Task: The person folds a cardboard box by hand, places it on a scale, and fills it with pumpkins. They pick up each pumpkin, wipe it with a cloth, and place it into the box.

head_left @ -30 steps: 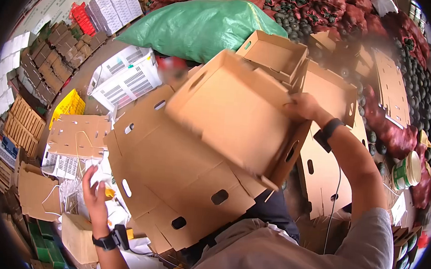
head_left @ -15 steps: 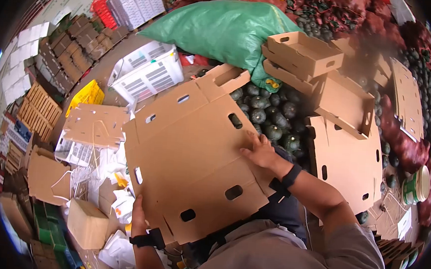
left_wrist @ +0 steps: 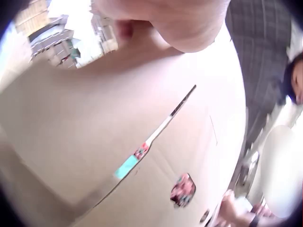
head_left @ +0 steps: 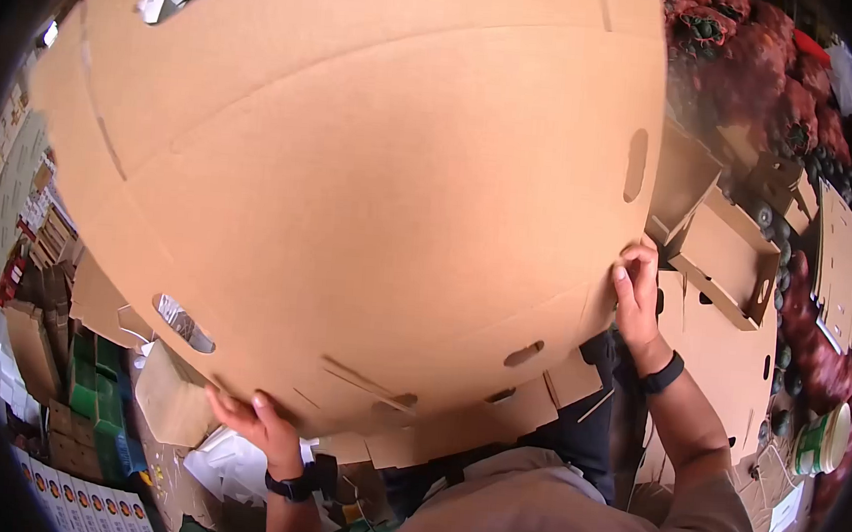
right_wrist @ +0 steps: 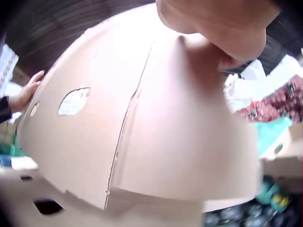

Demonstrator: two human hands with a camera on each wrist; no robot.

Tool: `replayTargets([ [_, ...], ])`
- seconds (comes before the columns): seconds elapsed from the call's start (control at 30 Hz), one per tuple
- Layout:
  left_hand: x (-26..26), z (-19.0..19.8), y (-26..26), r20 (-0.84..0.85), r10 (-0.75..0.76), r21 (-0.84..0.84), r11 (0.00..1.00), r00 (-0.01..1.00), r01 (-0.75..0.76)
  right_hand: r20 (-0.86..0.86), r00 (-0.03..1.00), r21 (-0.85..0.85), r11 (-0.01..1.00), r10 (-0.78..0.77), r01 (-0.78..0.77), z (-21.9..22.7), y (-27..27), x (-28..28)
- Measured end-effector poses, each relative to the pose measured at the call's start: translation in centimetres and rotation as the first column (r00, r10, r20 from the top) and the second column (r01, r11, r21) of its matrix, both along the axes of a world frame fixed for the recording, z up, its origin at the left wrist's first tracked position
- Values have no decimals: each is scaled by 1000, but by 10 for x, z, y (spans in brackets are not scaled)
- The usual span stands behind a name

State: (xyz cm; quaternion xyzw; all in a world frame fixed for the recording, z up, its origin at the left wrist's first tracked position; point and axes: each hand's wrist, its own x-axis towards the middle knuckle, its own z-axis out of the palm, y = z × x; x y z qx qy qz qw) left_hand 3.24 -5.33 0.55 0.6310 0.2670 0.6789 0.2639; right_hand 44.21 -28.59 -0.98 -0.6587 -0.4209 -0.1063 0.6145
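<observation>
A large flat cardboard sheet with oval holes and slits is raised close to the head camera. My left hand grips its lower left edge, and my right hand pinches its right edge. In the left wrist view, the left hand holds the sheet at the top. The right wrist view has the right hand on the sheet's edge. More flat cardboard lies under it, across the lap.
An open cardboard tray sits at the right above flat sheets. Beyond are red net sacks, dark green round produce, and a white-green bucket. At lower left are a cardboard box and green boxes.
The tray held a second ago was set down on the right. Both hands then took hold of the top flat sheet and lifted it toward the head, covering much of the view.
</observation>
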Motion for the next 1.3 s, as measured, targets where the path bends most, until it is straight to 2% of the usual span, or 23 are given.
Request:
replayTargets([
  [0.07,-7,-2,32,-404,-77,-163,987,912,11,-4,999,-266,963,33,-33,12,2,27],
  [0.1,0,8,42,-333,-355,-459,870,874,178,10,992,-295,948,126,-118,15,4,40],
  [0.17,4,29,62,-152,-584,-685,644,798,340,-123,923,-212,899,363,-382,24,6,55],
  [0.2,0,34,71,-38,-670,-766,496,742,408,-388,862,-316,832,326,-457,40,-5,56],
  [0.3,-26,18,105,297,-804,-672,208,515,711,-647,674,-238,746,356,-622,47,-22,67],
  [0.33,-12,47,74,293,-716,-684,306,634,662,-728,519,-43,726,448,-686,52,-31,64],
  [0.37,-14,55,63,327,-719,-617,329,613,715,-776,335,182,699,534,-692,58,-40,59],
  [0.43,-21,56,48,391,-726,-468,372,565,801,-679,268,441,672,683,-595,71,-60,38],
  [0.5,-38,43,58,201,-743,-628,403,639,666,-565,245,574,589,788,-569,52,-69,41],
  [0.6,-22,4,61,301,-719,-531,419,627,736,-628,594,204,843,503,-498,29,-68,41],
  [0.63,-4,11,46,381,-519,-620,470,765,628,-663,739,-65,974,122,-219,34,-62,21],
  [0.67,-2,1,45,122,-482,-653,620,868,436,-660,750,-173,964,38,-201,41,-54,11],
  [0.7,-6,-18,36,-145,-396,-646,732,907,217,-249,968,-375,918,35,-129,52,-51,-23],
  [0.73,-2,-11,17,-256,-426,-564,795,868,224,25,994,-600,797,111,-74,55,-57,-31],
  [0.77,-14,-17,14,-747,-301,-264,953,592,152,265,931,-763,645,249,45,53,-62,-37],
  [0.83,-19,-16,-20,-891,-306,-148,894,336,423,307,821,-824,566,481,-23,21,-77,-43],
  [0.93,-28,-36,-55,-867,-458,-298,793,198,531,128,721,-916,360,681,-177,-5,-99,-51],
  [0.97,-36,-45,-59,-822,-519,-368,799,236,475,44,715,-904,333,697,-269,-12,-102,-59],
  [1.07,-34,-60,-59,-681,-627,-525,778,379,345,-244,815,-645,540,525,-541,-25,-96,-61],
  [1.1,-28,-70,-62,-629,-572,-434,820,527,372,-302,822,-577,594,483,-561,-26,-94,-59],
  [1.17,-11,-103,-74,-448,-438,-236,899,779,369,-179,907,-184,892,382,-412,-67,-87,-61],
  [1.2,-1,-107,-81,-351,-458,-422,856,817,298,-531,840,-54,985,112,-165,-85,-75,-78],
  [1.3,30,-107,-79,-220,-355,-693,713,908,111,-527,847,-259,963,-77,-74,-97,-64,-61],
])
